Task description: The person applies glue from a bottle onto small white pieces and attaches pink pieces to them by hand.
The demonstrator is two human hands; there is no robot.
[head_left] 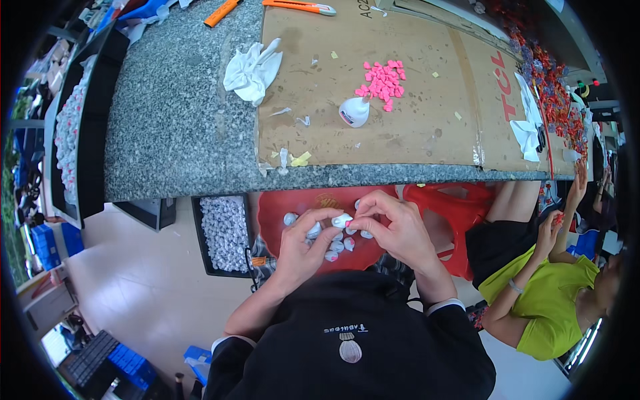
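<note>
so the small white piece [341,221] is held up above the red basin [271,217], pinched between thumb and forefinger of the left hand [300,245], while the right hand [401,230] pinches at the pink bit [348,225] on its end. i'd guess it's light and kinda slippery; can't tell if it's stiff or soft. best hold's probably the white sides. long axis looks roughly sideways, pink end toward the basin's right edge.

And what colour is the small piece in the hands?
The piece looks white, with pink at its right side; the head view shows it.
</note>
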